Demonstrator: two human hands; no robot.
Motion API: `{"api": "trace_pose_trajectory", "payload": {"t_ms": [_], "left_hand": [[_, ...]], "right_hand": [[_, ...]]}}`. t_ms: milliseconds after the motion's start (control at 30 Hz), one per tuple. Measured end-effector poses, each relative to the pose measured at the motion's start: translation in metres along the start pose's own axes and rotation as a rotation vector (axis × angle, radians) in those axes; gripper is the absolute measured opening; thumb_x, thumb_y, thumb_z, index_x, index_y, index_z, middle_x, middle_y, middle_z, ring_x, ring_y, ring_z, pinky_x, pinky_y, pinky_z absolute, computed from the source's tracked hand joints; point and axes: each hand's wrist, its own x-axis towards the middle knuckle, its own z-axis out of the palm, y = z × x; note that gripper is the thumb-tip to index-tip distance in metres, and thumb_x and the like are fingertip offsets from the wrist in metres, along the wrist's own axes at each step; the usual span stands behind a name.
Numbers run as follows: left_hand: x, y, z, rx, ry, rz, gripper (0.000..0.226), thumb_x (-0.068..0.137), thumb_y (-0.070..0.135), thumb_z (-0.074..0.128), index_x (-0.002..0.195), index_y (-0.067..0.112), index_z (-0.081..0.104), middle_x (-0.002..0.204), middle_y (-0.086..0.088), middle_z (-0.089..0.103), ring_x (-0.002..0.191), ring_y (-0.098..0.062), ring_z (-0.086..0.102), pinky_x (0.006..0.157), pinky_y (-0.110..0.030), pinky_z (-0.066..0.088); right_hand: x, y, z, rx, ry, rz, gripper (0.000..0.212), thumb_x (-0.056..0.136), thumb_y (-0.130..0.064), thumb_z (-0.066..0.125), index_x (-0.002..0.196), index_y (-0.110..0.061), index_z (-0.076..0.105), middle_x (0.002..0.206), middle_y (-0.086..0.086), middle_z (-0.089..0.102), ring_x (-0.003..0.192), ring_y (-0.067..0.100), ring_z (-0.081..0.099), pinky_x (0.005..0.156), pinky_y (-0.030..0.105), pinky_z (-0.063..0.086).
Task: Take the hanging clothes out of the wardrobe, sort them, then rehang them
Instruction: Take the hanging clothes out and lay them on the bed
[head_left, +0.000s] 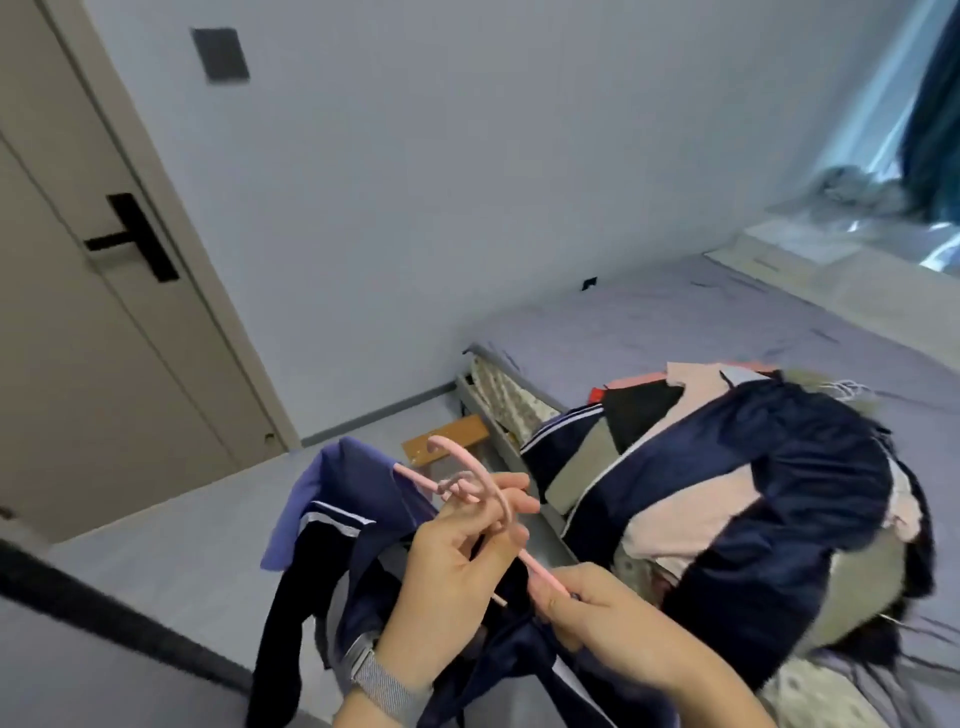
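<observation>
Lower centre: left hand (457, 551) and right hand (587, 608) both grip pink hanger (491, 499); navy garment (358, 540) draped below it. Clothes pile (753, 478) on bed (675, 312), right of frame

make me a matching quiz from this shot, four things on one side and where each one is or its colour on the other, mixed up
Things:
1. hanger
2. pile of clothes
3. door handle
4. watch band

Descriptions:
A. black, on the door at the left
B. pink, held in both hands
C. heaped on the bed at the right
D. grey mesh, on the left wrist

Pairs: 1-B, 2-C, 3-A, 4-D
</observation>
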Motion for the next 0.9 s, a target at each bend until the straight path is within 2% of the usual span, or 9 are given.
{"api": "trace_pose_trajectory", "payload": {"t_ms": [133, 233, 367, 467, 567, 633, 767, 833, 900], "left_hand": [[0.042, -0.003, 0.076, -0.127, -0.140, -0.023, 0.019, 0.078, 0.012, 0.061, 0.090, 0.022, 0.073, 0.116, 0.016, 0.063, 0.111, -0.002, 0.057, 0.088, -0.011, 0.043], [0.066, -0.003, 0.121, -0.130, -0.251, -0.039, 0.021, 0.085, 0.007, 0.062, 0.089, 0.025, 0.073, 0.117, 0.016, 0.063, 0.113, -0.003, 0.056, 0.090, -0.015, 0.044], [0.100, -0.004, 0.167, -0.122, -0.376, -0.024, 0.012, 0.079, 0.027, 0.065, 0.084, 0.035, 0.073, 0.118, 0.015, 0.062, 0.118, -0.010, 0.054, 0.095, -0.024, 0.046], [0.130, -0.008, 0.195, -0.206, -0.444, -0.036, 0.012, 0.079, 0.023, 0.065, 0.085, 0.029, 0.073, 0.122, 0.009, 0.062, 0.120, -0.015, 0.055, 0.099, -0.026, 0.046], [0.161, -0.013, 0.221, -0.258, -0.518, -0.025, 0.012, 0.079, 0.021, 0.066, 0.088, 0.025, 0.074, 0.123, 0.008, 0.063, 0.122, -0.009, 0.052, 0.097, -0.019, 0.044], [0.183, -0.017, 0.239, -0.251, -0.572, -0.009, 0.014, 0.078, 0.027, 0.066, 0.087, 0.033, 0.074, 0.121, 0.014, 0.062, 0.122, -0.003, 0.050, 0.095, -0.016, 0.043], [0.232, -0.029, 0.273, -0.223, -0.677, 0.019, 0.014, 0.073, 0.038, 0.067, 0.085, 0.043, 0.073, 0.121, 0.023, 0.057, 0.123, -0.004, 0.049, 0.098, -0.022, 0.041], [0.257, -0.034, 0.287, -0.246, -0.743, 0.031, 0.014, 0.070, 0.042, 0.069, 0.083, 0.042, 0.073, 0.131, 0.026, 0.050, 0.129, -0.005, 0.044, 0.103, -0.024, 0.038], [0.279, -0.041, 0.299, -0.252, -0.784, 0.031, 0.013, 0.067, 0.040, 0.070, 0.080, 0.041, 0.073, 0.136, 0.030, 0.045, 0.133, 0.002, 0.036, 0.106, -0.019, 0.035]], "right_hand": [[-0.032, 0.021, -0.073, -0.029, 0.196, 0.038, 0.041, 0.092, -0.046, 0.045, 0.058, -0.025, 0.041, 0.050, -0.011, 0.040, 0.044, 0.005, 0.031, 0.045, 0.017, 0.025], [-0.049, 0.036, -0.108, -0.008, 0.307, 0.070, 0.042, 0.089, -0.051, 0.045, 0.056, -0.025, 0.042, 0.048, -0.011, 0.040, 0.045, 0.005, 0.031, 0.047, 0.020, 0.026], [-0.059, 0.048, -0.144, 0.024, 0.446, 0.076, 0.045, 0.084, -0.059, 0.044, 0.053, -0.026, 0.042, 0.049, -0.010, 0.037, 0.049, 0.011, 0.030, 0.048, 0.026, 0.026], [-0.062, 0.056, -0.171, -0.032, 0.597, 0.077, 0.045, 0.083, -0.061, 0.041, 0.055, -0.026, 0.043, 0.051, -0.009, 0.037, 0.051, 0.011, 0.032, 0.052, 0.029, 0.028], [-0.060, 0.064, -0.201, -0.026, 0.670, 0.121, 0.043, 0.092, -0.052, 0.042, 0.059, -0.024, 0.039, 0.053, -0.008, 0.034, 0.052, 0.012, 0.030, 0.054, 0.030, 0.027], [-0.054, 0.066, -0.224, -0.024, 0.677, 0.159, 0.042, 0.093, -0.051, 0.041, 0.061, -0.023, 0.035, 0.054, -0.009, 0.033, 0.053, 0.011, 0.029, 0.055, 0.030, 0.026], [-0.035, 0.065, -0.272, -0.034, 0.750, 0.197, 0.043, 0.096, -0.049, 0.040, 0.063, -0.023, 0.032, 0.055, -0.011, 0.030, 0.054, 0.009, 0.027, 0.056, 0.029, 0.023], [-0.023, 0.064, -0.296, 0.021, 0.807, 0.182, 0.045, 0.096, -0.049, 0.041, 0.065, -0.017, 0.038, 0.058, -0.005, 0.032, 0.056, 0.014, 0.028, 0.056, 0.030, 0.023], [-0.012, 0.064, -0.320, 0.132, 0.875, 0.177, 0.055, 0.090, -0.057, 0.041, 0.071, -0.006, 0.050, 0.060, 0.002, 0.033, 0.059, 0.019, 0.029, 0.055, 0.031, 0.023]]}}
